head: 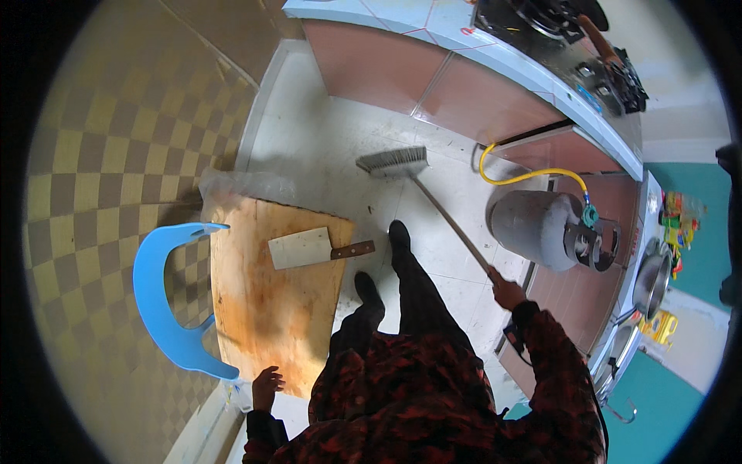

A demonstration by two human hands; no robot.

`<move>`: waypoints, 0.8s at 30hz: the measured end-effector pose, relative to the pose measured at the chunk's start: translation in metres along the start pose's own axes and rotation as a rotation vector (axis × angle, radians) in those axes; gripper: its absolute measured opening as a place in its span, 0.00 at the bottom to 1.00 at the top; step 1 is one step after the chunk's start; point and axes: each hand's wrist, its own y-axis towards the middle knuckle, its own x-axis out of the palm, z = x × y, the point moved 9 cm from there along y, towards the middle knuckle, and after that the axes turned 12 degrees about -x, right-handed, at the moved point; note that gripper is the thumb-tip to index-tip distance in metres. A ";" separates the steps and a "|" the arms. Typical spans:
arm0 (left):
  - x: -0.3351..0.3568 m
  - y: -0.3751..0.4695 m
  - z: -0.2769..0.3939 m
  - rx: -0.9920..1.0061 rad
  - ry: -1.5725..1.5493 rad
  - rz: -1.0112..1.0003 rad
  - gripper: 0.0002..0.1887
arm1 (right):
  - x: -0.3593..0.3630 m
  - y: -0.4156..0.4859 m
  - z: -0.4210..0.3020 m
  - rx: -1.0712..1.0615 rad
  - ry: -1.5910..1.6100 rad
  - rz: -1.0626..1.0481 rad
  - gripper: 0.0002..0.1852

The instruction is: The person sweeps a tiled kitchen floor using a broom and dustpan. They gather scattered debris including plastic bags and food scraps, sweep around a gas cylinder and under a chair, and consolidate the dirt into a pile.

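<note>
My right hand is closed around the upper part of the handle of a long-handled broom. Its bristled head rests on the pale tiled floor, ahead of my feet. My left hand holds nothing, fingers apart, at the near left corner of a wooden board. On that board lies a cleaver with a broad blade and a brown riveted handle that reaches past the board's right edge. How the board is held up is hidden.
A blue plastic chair stands left of the board, by a checkered wall. To the right are a grey gas cylinder with a yellow hose, a counter with a gas stove, a metal pot and a sink.
</note>
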 end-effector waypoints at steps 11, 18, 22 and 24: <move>-0.050 0.040 -0.029 0.025 -0.044 0.023 0.16 | 0.064 -0.217 -0.053 0.211 0.673 0.169 0.27; -0.019 0.018 -0.072 -0.029 -0.036 0.014 0.19 | 0.043 -0.124 -0.028 0.076 0.612 0.395 0.28; 0.005 0.002 -0.072 -0.032 0.031 -0.060 0.18 | 0.014 -0.017 0.026 -0.001 0.239 0.616 0.28; 0.005 -0.005 -0.066 -0.019 0.063 -0.007 0.19 | 0.013 0.033 0.060 0.104 0.316 0.493 0.28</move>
